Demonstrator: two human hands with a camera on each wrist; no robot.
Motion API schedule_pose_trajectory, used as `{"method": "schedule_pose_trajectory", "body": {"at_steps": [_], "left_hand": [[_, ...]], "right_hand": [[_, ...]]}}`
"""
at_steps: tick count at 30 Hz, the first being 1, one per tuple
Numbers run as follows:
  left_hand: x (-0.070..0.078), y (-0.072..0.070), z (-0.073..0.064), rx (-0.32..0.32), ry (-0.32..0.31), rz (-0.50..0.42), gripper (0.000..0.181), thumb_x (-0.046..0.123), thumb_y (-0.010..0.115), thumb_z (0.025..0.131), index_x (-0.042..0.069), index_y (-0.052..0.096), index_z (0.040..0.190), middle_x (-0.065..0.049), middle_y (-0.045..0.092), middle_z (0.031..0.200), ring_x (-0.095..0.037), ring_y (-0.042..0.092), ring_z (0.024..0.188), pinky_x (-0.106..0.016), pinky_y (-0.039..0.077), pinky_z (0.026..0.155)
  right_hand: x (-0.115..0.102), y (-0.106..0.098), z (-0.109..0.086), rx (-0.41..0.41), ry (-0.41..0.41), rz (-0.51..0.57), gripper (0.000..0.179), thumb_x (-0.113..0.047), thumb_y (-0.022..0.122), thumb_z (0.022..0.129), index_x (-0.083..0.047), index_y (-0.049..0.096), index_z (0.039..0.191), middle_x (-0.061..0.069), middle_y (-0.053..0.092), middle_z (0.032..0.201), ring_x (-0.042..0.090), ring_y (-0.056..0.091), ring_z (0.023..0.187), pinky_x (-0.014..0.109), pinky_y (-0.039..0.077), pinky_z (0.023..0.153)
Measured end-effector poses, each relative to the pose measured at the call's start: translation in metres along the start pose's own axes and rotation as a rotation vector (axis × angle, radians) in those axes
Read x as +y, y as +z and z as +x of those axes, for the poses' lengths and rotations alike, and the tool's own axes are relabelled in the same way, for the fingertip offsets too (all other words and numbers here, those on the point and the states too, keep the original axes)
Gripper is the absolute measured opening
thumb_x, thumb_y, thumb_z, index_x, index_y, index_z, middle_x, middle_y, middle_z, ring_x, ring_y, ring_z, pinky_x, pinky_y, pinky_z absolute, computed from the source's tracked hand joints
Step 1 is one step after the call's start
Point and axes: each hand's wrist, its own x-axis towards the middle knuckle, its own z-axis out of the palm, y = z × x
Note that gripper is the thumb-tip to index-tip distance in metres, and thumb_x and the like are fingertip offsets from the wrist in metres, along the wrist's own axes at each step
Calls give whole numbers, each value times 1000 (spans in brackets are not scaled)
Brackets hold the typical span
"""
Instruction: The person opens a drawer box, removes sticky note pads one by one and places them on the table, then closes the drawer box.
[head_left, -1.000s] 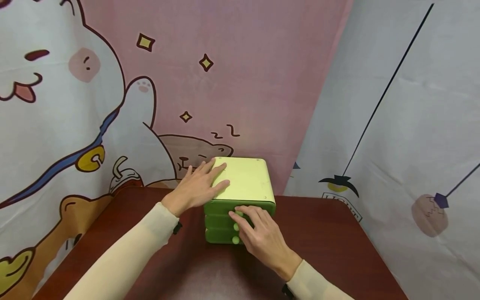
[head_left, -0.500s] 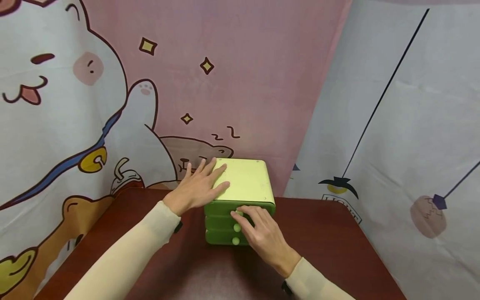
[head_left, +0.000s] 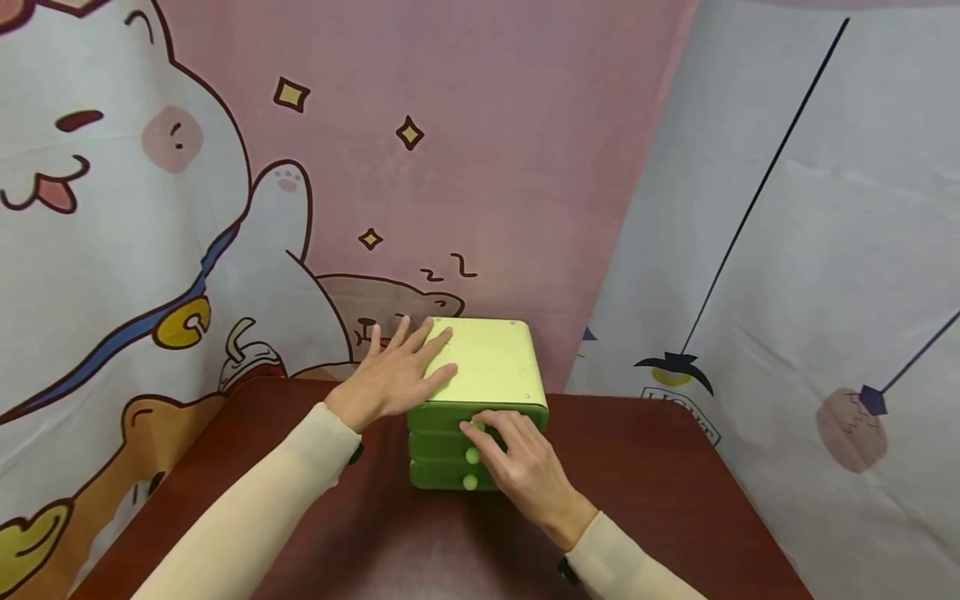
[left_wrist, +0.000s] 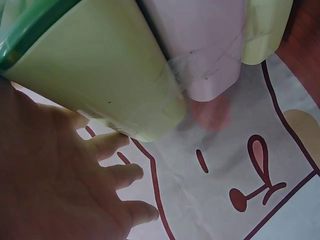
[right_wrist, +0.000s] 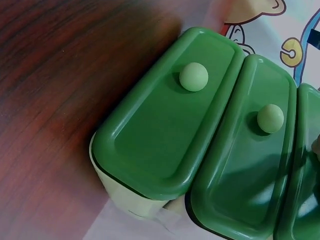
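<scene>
A small three-drawer cabinet with a pale yellow-green top (head_left: 491, 358) stands on the table, its green drawer fronts facing me. My left hand (head_left: 393, 375) rests with spread fingers over the top's left edge; in the left wrist view, its fingers (left_wrist: 125, 172) lie beside the cabinet's pale yellow body (left_wrist: 110, 75). With thumb and fingers, my right hand (head_left: 528, 475) pinches the round knob of the top drawer, which those fingers mostly hide. Below it show the middle knob (head_left: 472, 456) and the bottom knob (head_left: 470, 482). All three drawers look closed.
The cabinet stands on a dark red-brown wooden table (head_left: 637, 500). Close behind the table hangs a pink and white cartoon-printed cloth (head_left: 525, 167), which continues along the right side. Clear tape (left_wrist: 200, 70) crosses the cabinet's pink drawer section.
The head view has shifted slightly. Both hands keep their places on the cabinet, and the drawers have not visibly moved.
</scene>
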Motion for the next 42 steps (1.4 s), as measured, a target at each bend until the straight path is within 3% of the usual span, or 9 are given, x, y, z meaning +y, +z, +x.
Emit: {"method": "schedule_pose_trajectory", "body": {"at_steps": [34,42], "left_hand": [[-2,1,1,8,0,-8,80,74,35,120,34,25,188,-8,14,199,-48,5,185,-85,-5,141],[-2,2,1,6,-3,-23,80,74,35,120,34,24,188,-7,11,199,-46,1,185,-84,-9,141]], "right_hand": [[-3,-1,3,29,-16,-22,33,-10,54,124,-5,85,129,12,79,121,25,76,103,36,68,86],[-4,-1,1,103,-51,-91,29,-11,60,122,-8,88,128,9,81,119,26,77,105,39,66,91]]}}
